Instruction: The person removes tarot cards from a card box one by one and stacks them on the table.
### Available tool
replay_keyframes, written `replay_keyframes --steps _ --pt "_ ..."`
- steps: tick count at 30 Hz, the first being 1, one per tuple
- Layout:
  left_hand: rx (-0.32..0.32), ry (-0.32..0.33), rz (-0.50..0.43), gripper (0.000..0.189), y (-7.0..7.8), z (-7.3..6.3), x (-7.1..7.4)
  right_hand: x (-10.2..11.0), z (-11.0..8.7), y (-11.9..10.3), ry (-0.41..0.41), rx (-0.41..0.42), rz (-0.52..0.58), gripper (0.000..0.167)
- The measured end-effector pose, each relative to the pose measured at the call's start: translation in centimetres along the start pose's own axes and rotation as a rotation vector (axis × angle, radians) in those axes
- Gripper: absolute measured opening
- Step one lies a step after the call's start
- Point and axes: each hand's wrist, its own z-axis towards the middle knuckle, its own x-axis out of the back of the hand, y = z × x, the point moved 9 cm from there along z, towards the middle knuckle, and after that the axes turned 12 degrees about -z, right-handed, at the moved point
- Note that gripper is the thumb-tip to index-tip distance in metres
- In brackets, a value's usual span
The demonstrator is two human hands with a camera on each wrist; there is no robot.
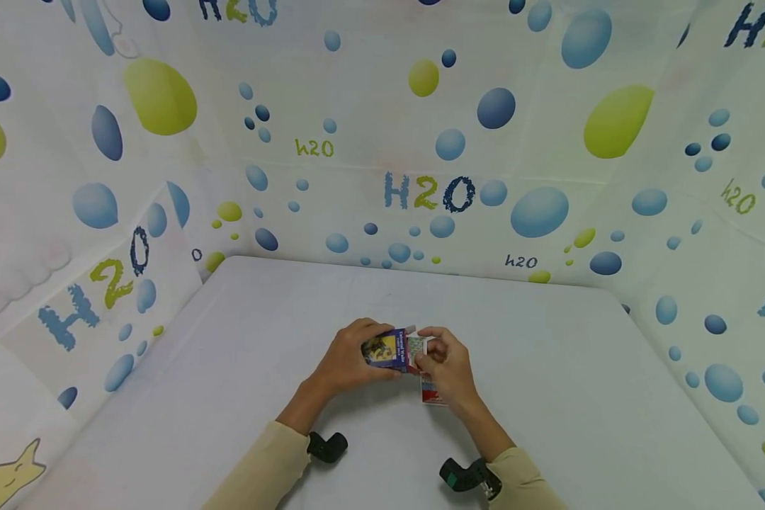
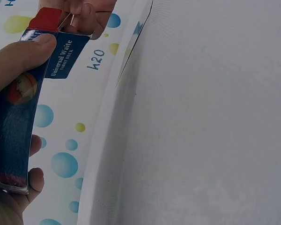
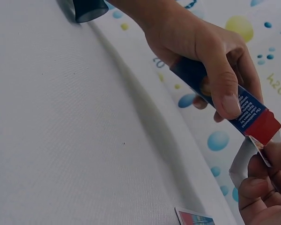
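My left hand (image 1: 346, 360) grips a blue tarot card box (image 1: 382, 348) held above the table, its thumb on the narrow side in the left wrist view. "Universal Waite Tarot Deck" reads on the blue lid flap (image 2: 65, 57), which is folded out. A red side flap (image 2: 44, 19) sticks out at the opened end. There my right hand (image 1: 451, 365) pinches a card (image 3: 261, 149) between thumb and fingers, partly out of the box; whether more than one card is pinched cannot be made out. A colourful printed card (image 1: 432, 394) lies below the right hand, partly hidden by it.
A white-covered table (image 1: 229, 397) spreads under both hands. Behind it hangs a patterned cloth (image 1: 370, 85) with bubbles and "H2O" lettering, also along both sides. Black wrist cameras sit at the left cuff (image 1: 293, 446) and right cuff (image 1: 516, 474).
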Motion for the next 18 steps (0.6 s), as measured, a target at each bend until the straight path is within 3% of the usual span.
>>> replay_keyframes --steps 18 --pt "0.056 -0.015 -0.001 0.078 -0.6 -0.2 0.1 1.4 0.1 -0.2 0.112 0.015 0.009 0.026"
